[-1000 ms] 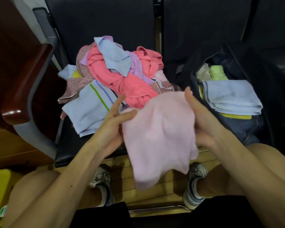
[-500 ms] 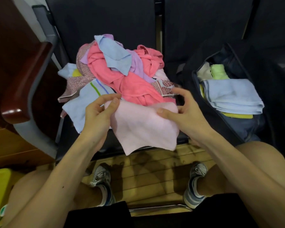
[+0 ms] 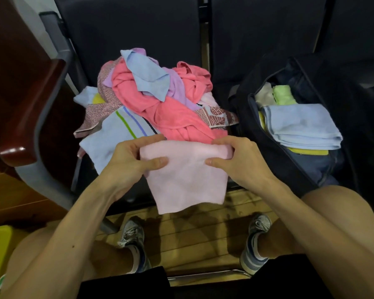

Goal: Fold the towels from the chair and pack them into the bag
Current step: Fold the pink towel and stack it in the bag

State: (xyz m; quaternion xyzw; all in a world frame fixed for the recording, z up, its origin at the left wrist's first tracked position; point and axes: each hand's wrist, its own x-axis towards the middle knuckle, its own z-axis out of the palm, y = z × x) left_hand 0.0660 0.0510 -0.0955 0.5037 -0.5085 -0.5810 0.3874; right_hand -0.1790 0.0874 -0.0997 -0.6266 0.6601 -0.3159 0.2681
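A row of dark padded chairs (image 3: 127, 29) stands over a plank floor (image 3: 192, 234), and the person sits facing them, knees apart. Just beyond the fingertips a loose pile of towels (image 3: 160, 104) covers one seat. Out past the right knuckles an open dark bag (image 3: 352, 117) already holds a folded blue towel (image 3: 300, 124) lying on top of others.

The pink towel (image 3: 186, 182) hangs between the two hands, clear of the pile and in the air over the seat's front edge. The left hand (image 3: 134, 157) and the right hand (image 3: 235, 160) each pinch its top edge, thumb (image 3: 158, 161) in front and the other fingers curled behind. Both are clamped on the cloth, with a short stretch of edge between the two grips.

A second ago this towel hung long and open from looser fingers. Now it is doubled and hangs shorter, its folded edge running from one grip to the other. One fold looks done. It probably wants another before it matches the flat stack, then a carry out past the right fingers into the bag. Most of the pile lies unfolded, so plenty of the job seems left.
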